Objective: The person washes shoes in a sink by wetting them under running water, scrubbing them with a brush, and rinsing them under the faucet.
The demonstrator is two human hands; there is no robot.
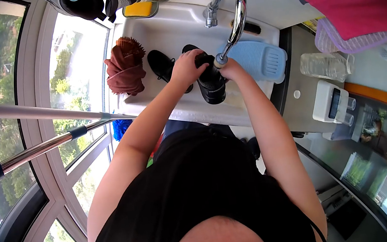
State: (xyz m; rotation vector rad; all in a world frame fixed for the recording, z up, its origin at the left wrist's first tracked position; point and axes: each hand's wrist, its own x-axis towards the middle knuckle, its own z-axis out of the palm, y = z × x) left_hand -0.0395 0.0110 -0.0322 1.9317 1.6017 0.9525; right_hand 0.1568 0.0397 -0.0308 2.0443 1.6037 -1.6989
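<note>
A black shoe is under the faucet's spout in the white sink, its far end partly covered by my hands. My left hand grips it from the left, fingers curled over its upper part. From the right, my right hand holds the same shoe's side; the spout tip hides some of its fingers. The chrome faucet arches over the shoe, its end close to both hands. Another black shoe lies in the basin just left of my left hand.
A light-blue washboard leans in the sink's right side, near a dark brush. Brown cloths hang over the left rim. A yellow soap bar sits at the back. Two poles cross on the left; a clear plastic container lies right.
</note>
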